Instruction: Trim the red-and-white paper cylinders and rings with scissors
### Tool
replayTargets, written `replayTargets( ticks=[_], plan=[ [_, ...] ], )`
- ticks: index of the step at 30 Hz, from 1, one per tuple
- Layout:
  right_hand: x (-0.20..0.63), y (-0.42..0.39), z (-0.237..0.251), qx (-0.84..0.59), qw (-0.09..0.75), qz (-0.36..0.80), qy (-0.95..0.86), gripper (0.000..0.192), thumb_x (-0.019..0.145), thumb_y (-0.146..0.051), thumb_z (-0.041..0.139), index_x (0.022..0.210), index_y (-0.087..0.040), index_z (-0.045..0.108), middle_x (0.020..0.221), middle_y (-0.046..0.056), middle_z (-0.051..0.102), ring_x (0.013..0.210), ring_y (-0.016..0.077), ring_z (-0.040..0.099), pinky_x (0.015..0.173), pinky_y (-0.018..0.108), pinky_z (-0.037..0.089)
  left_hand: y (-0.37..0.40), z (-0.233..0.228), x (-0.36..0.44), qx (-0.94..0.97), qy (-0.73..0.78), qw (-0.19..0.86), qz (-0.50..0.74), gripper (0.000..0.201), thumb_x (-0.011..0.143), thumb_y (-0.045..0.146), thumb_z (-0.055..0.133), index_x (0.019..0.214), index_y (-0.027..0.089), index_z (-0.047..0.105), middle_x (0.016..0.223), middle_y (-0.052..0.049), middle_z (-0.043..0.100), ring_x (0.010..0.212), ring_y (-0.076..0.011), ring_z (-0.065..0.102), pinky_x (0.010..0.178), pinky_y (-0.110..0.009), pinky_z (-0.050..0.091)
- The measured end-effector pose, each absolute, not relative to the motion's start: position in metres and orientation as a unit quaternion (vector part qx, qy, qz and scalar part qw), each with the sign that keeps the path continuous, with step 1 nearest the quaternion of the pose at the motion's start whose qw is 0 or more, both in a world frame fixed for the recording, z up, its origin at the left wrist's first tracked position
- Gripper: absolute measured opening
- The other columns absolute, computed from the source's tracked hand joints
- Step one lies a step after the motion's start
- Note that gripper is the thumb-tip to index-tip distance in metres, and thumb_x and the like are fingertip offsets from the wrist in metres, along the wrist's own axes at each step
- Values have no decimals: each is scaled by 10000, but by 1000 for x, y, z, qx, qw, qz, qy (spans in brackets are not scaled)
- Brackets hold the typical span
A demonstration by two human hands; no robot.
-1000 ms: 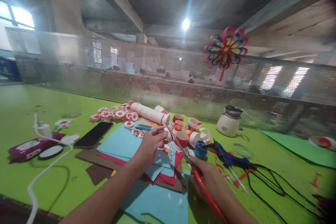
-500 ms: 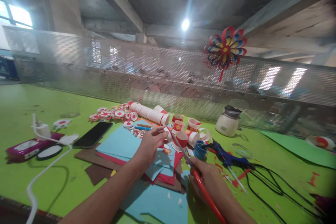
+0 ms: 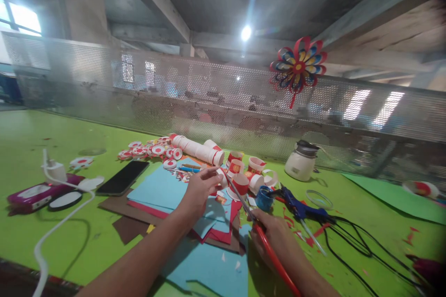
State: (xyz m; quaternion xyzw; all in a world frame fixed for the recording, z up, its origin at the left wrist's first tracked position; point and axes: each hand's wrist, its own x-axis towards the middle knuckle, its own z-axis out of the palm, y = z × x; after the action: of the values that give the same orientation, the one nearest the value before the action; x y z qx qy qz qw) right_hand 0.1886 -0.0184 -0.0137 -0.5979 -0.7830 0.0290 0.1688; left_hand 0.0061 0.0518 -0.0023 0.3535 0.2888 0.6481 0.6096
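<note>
My left hand [image 3: 199, 191] is over the stack of light blue paper [image 3: 156, 190], its fingers closed on a small white and red paper cup piece [image 3: 223, 178], partly hidden by the fingertips. In my right hand [image 3: 273, 236] is a pair of scissors [image 3: 275, 260] with long red handles. Their metal blades point up and left, with the tips at the cup piece; whether they touch it I cannot tell. Just beyond the blades stand several cut red and white paper cups [image 3: 239, 183]. Red and brown sheets lie under the blue paper.
A blue glue gun [image 3: 303, 209] with black cable lies right of a blue tape roll [image 3: 264, 198]. Behind are stacked white cups [image 3: 198, 149], round red and white pieces [image 3: 158, 150] and a white jug [image 3: 301, 161]. A black phone [image 3: 123, 178] and purple power bank [image 3: 35, 195] lie left.
The view has shifted very slightly. Both hands, the scissors and the cup piece look almost the same as before.
</note>
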Motion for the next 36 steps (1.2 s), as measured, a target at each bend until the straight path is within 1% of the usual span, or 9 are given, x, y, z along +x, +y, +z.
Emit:
replayTargets(
  ticks=[4,6,9,13,17,22,27,32,36],
  plan=[
    [189,-18,-13,-604,162,27,-780,242,706,-134,425,839,-182,621,738,51,697,659,196,611,585,247,346,52,-4,4,351,287,630,631,379,564,199,772,897,120,609,777,-74,659,678,-183,635,709,-352,503],
    [189,-18,-12,-601,170,32,-780,271,703,-134,421,867,-192,629,788,52,706,714,206,625,623,251,368,53,-5,3,351,288,633,627,375,587,219,762,916,123,609,788,-82,670,683,-187,643,716,-349,502],
    [188,-18,-9,-586,190,49,-786,334,677,-126,427,927,-195,637,883,61,708,814,222,631,693,263,398,55,-6,1,347,290,632,629,383,601,218,758,938,123,603,747,-69,665,663,-179,642,720,-340,501],
    [188,-19,-7,-574,205,65,-790,376,670,-120,418,968,-169,643,860,74,702,784,225,629,690,274,412,56,-6,3,342,281,632,636,361,606,191,756,926,128,601,713,-50,649,660,-172,640,742,-344,505],
    [188,-20,-6,-579,203,70,-787,385,689,-133,418,999,-162,645,873,82,700,780,235,628,681,286,412,55,-5,5,341,276,630,641,334,602,171,755,897,135,604,729,-47,644,659,-170,637,755,-358,510],
    [188,-22,-4,-587,207,77,-779,337,742,-156,405,955,-191,664,892,68,709,812,240,636,694,290,412,54,-6,6,346,269,629,642,349,605,178,758,912,128,598,785,-71,652,700,-182,643,761,-367,512],
    [189,-20,-10,-591,207,55,-777,375,723,-125,409,990,-199,661,874,61,717,788,245,644,658,285,398,53,-6,6,343,264,630,645,346,603,170,760,905,122,597,781,-71,648,686,-175,638,766,-378,513],
    [189,-20,-15,-595,202,25,-777,317,734,-122,407,913,-207,655,801,45,711,720,225,636,620,267,370,54,-7,7,344,254,631,648,335,611,174,756,906,125,605,765,-64,647,689,-177,642,768,-376,514],
    [188,-22,-15,-603,193,4,-774,263,738,-120,408,840,-202,636,777,51,706,712,225,636,598,258,349,55,-8,7,338,254,633,649,347,603,171,762,907,122,604,747,-59,645,685,-179,643,765,-379,513]
  ],
)
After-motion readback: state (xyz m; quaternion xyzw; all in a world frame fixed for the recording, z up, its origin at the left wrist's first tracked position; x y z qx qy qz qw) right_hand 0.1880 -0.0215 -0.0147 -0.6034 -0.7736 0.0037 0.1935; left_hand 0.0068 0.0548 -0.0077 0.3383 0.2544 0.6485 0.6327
